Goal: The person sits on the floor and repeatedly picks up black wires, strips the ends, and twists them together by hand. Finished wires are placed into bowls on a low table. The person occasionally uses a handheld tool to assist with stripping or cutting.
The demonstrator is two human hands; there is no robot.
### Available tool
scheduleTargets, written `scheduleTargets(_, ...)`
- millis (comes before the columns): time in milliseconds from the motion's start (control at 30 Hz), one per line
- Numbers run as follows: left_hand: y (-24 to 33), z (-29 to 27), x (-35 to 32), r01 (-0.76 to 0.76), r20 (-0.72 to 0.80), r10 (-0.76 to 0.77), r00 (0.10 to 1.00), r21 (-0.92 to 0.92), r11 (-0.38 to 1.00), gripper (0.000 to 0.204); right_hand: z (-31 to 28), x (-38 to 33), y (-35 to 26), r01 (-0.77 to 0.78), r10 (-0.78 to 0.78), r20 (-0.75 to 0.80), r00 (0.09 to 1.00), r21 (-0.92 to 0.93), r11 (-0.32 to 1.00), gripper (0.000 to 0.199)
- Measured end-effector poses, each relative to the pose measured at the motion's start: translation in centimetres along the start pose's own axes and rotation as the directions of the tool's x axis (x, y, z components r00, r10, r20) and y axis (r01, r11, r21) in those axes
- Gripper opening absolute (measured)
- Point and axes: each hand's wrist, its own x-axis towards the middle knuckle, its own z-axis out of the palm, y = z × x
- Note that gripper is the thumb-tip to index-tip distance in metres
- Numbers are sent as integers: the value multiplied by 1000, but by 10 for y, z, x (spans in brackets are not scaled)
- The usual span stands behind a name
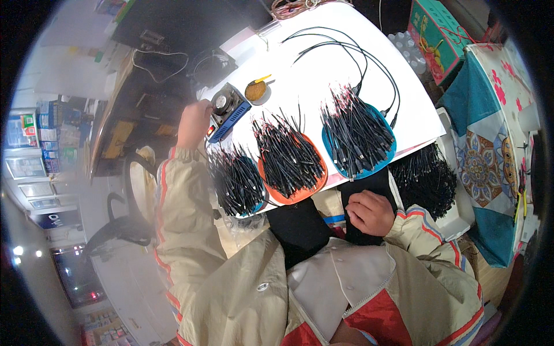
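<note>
My left hand (195,122) is at the left side of a small blue box-shaped device (229,118) with a round metal pot on top. Its fingers are drawn together against the device's edge, and what they hold, if anything, is hidden. A red-lit switch (211,131) shows just below them. My right hand (369,213) rests on my thigh with its fingers curled in and nothing visible in them. Between the hands, bundles of short black cables lie in an orange tray (294,199), a larger blue tray (388,161) and a smaller blue tray (259,205).
Beyond the device sits a round tub of brown paste (257,92) with a yellow-handled tool (262,78). Long black cables (369,55) loop across the white table (300,75). More black cables (424,179) fill a white bin at the right. A green-and-pink carton (437,40) stands far right.
</note>
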Motion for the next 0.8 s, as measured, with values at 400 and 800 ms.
scheduleTargets(400,0,4,4,-31,20,30,999,55,998,11,2,-1,2,5,-5,-12,1000,-19,1000,15)
scheduleTargets(800,-4,7,9,-38,62,32,998,99,994,11,0,-1,1,-2,2,-13,1000,-10,1000,15)
